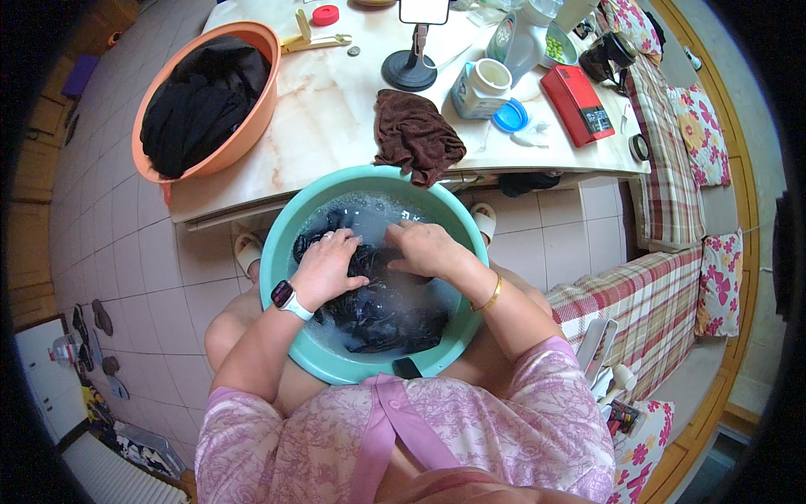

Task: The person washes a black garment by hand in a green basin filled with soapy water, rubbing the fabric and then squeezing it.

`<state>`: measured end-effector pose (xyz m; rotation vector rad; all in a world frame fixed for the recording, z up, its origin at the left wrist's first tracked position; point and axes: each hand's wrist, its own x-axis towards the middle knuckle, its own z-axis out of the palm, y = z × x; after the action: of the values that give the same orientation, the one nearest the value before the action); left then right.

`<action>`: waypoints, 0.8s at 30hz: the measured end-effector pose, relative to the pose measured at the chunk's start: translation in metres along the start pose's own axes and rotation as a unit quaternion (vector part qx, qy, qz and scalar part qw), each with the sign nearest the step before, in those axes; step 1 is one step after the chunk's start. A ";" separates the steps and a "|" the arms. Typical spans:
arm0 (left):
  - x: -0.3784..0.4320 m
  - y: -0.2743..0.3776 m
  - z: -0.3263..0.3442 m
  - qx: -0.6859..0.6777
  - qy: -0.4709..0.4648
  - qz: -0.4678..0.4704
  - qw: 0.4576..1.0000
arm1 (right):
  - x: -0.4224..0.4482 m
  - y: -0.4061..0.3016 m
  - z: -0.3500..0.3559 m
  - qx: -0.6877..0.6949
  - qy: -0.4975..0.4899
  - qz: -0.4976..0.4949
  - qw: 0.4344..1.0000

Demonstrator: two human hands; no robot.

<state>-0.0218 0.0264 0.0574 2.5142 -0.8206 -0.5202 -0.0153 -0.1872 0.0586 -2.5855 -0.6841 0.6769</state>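
Observation:
A turquoise plastic basin point(272, 271) of soapy water point(371, 205) is between my knees, its far side against the marble-patterned table. A dark wet cloth point(397, 321) lies partly under the water. My left hand point(330, 261), with a ring and a smartwatch on the wrist, rests on the cloth's left part; its thumb is spread from the fingers. On the right side, my right hand point(425, 249) dips into the water over the cloth. Its fingertips are partly hidden, so any grip there is unclear. A dark strip point(407, 368) hangs over the basin's near rim.
An orange basin point(267, 107) of black clothes point(201, 101) stands at the table's left. A brown towel point(415, 135) overhangs the front edge. Behind it are a phone stand point(409, 69), an open white tub point(482, 91), its blue lid point(510, 115) and a red box point(576, 104).

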 end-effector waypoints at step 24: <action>0.034 -0.012 0.028 -0.106 0.254 0.003 0.961 | 0.025 0.006 0.029 0.028 0.067 0.114 0.991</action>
<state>-0.0038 0.0054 0.0206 2.2886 -0.5392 0.0495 -0.0093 -0.1713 0.0236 -2.6518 -0.3252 0.5743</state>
